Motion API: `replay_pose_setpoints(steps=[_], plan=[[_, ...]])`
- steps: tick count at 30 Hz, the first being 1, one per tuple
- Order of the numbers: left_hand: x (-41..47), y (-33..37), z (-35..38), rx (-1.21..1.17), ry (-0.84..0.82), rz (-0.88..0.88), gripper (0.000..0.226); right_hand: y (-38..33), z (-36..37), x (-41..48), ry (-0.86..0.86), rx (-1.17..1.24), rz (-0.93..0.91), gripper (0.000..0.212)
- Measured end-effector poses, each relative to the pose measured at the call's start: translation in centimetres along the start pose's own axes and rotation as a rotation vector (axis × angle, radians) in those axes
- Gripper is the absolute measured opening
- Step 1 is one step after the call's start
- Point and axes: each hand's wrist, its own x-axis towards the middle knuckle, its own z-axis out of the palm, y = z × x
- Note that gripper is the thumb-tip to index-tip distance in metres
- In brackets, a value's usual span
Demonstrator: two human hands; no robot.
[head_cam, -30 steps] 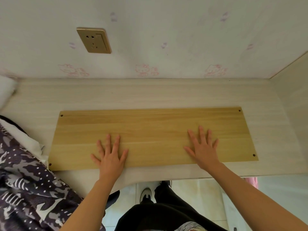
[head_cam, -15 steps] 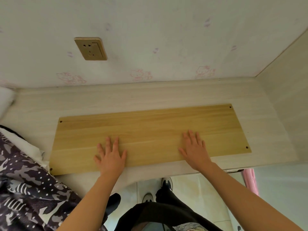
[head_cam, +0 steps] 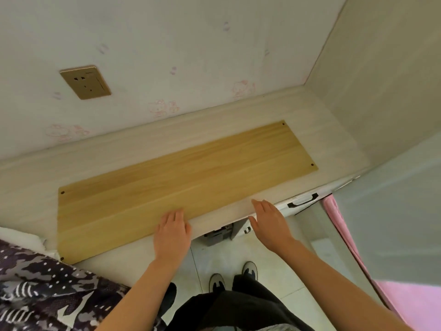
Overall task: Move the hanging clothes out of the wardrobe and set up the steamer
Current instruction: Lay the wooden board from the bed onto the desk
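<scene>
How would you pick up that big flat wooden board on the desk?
Probably by its long near edge, coming from the front where the person stands. The wooden board lies flat and thin on the desk, so fingers cannot slip under it. Sliding it forward until that edge overhangs lets the left hand and right hand, set wide apart, pinch it, since it is long.

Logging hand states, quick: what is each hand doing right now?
Left hand: open, fingertips at the wooden board's near edge, holding nothing.
Right hand: open, over the desk's front edge, holding nothing.
</scene>
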Motion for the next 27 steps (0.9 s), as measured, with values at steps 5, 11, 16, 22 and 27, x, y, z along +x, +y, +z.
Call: replay_pose_setpoints(steps=[5, 11, 16, 22, 27], plan=[[-1.6, 4.2, 0.8, 0.014, -0.003, 0.273, 0.034, 2.1, -0.6, -5.3, 0.044, 0.012, 0.121, 0.053], [-3.9, 11.0, 2.9, 0.040, -0.042, 0.557, 0.034, 6.3, 0.0, -12.5, 0.130, 0.077, 0.303, 0.052], [-8.5, 16.8, 5.0, 0.051, -0.103, 0.733, 0.036, 10.3, 1.6, -20.0, 0.173, 0.098, 0.448, 0.050], [-16.1, 23.3, 8.3, 0.058, -0.185, 0.890, 0.035, 14.8, 4.4, -30.1, 0.239, 0.147, 0.602, 0.051], [-24.2, 28.7, 11.5, 0.057, -0.216, 1.073, 0.035, 18.3, 7.4, -39.3, 0.289, 0.172, 0.743, 0.049]])
